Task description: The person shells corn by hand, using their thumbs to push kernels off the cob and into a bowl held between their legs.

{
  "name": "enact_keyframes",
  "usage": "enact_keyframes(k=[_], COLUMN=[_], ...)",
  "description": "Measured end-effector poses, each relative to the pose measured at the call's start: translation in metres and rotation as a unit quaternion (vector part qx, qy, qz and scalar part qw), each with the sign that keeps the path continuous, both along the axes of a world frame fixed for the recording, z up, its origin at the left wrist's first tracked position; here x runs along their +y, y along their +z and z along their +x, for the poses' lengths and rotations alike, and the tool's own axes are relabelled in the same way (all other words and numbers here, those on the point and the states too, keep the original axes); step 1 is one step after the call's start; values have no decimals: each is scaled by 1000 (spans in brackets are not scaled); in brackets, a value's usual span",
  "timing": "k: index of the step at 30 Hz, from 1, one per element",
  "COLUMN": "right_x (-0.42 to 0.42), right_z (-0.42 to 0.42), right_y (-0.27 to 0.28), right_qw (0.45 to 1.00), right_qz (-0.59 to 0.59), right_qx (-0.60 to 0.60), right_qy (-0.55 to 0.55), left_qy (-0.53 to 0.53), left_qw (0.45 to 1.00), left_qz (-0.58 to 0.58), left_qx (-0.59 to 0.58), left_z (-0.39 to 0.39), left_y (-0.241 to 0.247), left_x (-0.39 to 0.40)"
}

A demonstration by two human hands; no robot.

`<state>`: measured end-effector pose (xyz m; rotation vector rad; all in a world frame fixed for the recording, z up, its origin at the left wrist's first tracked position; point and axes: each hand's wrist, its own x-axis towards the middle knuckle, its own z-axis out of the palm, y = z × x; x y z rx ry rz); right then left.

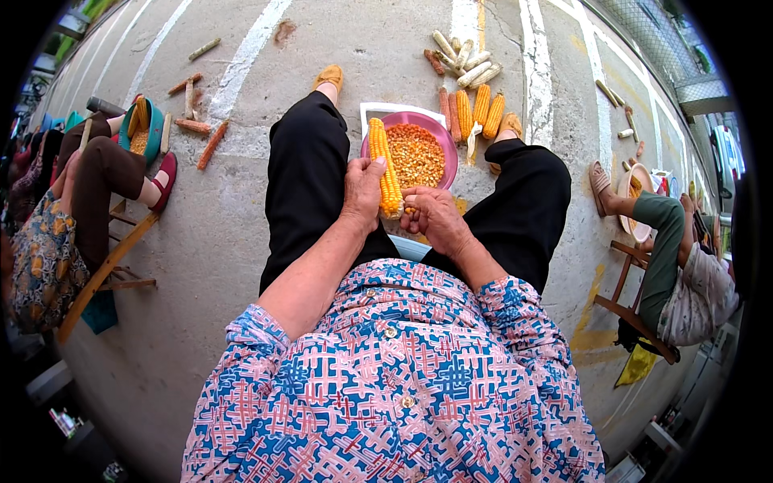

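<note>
My left hand point(363, 188) grips an ear of yellow corn point(381, 158) near its lower end, thumb along the kernels. The ear stands nearly lengthwise in view, with its pale blunt end towards me. Close beside that end, my right hand point(436, 218) has its fingers curled, and a few loose kernels point(410, 210) show at the fingertips. Beyond both hands, between my knees, sits a pink bowl point(454, 158) holding loose orange and yellow kernels point(416, 154). The held ear overlaps the bowl's left rim. Part of a white-edged object point(403, 106) shows behind the bowl; the rest is hidden.
Several yellow ears point(481, 104) lie right of the bowl, near my shoe point(511, 124). Bare pale cobs point(474, 66) are piled farther out. Reddish cobs point(212, 145) lie on the concrete at left. Seated people flank me, with a teal basin point(156, 127) and a pale basin point(628, 220).
</note>
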<state>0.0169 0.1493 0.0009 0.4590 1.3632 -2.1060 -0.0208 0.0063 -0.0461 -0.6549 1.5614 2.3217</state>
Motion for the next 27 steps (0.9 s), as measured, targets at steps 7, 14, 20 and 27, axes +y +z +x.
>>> enact_keyframes(k=[7,14,20,27], right_x=[-1,-1,-4,-4], right_z=[1,2,1,4], right_y=[-4,-8,-8,-14], right_qw=[1000,1000,999,997], right_qz=[6,2,33,48], right_qx=[14,19,26,59], right_qy=[13,20,32,26], left_qy=[-1,-24,-30,-37], left_qw=[1000,995,991,991], left_qz=[-26,-70,-107,-115], left_qx=[1,62,69,61], left_z=[0,2,1,2], left_y=[8,11,0,-6], left_x=[3,5,4,4])
